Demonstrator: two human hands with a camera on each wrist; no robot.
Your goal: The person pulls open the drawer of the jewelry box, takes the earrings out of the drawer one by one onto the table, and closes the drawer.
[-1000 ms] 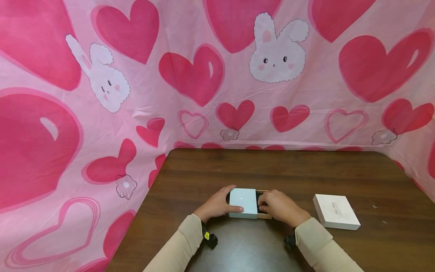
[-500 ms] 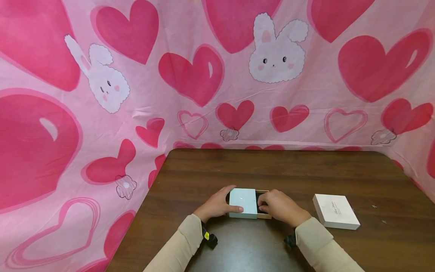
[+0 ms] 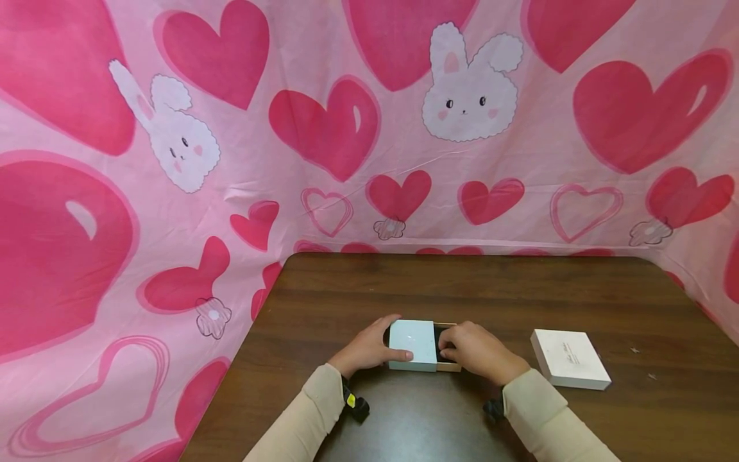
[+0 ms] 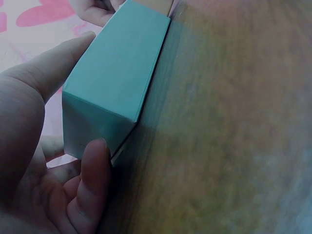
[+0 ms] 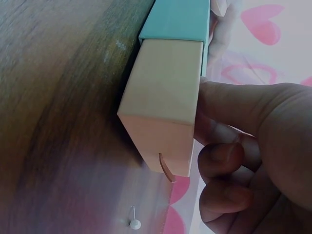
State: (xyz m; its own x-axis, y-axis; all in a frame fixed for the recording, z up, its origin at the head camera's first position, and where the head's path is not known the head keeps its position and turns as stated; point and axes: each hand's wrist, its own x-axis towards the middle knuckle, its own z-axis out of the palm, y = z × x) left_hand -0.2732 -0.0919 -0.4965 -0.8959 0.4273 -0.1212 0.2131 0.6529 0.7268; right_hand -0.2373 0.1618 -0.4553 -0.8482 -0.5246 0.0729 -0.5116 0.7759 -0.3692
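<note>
A light blue box sleeve lies on the table with a tan drawer partly slid out of its right end. My left hand grips the sleeve from its left end, thumb along the top and the near side. The drawer's dark inside shows beside my right hand, whose thumb and fingers are bent down into the opening; I cannot tell if they pinch anything. A short brown ribbon tab hangs from the drawer's end face in the right wrist view.
Right of my right hand lies a flat white box with small lettering. Farther right are two tiny shiny pieces. The right wrist view shows a pin with a white ball head on the brown wooden table. Pink heart-print cloth stands behind.
</note>
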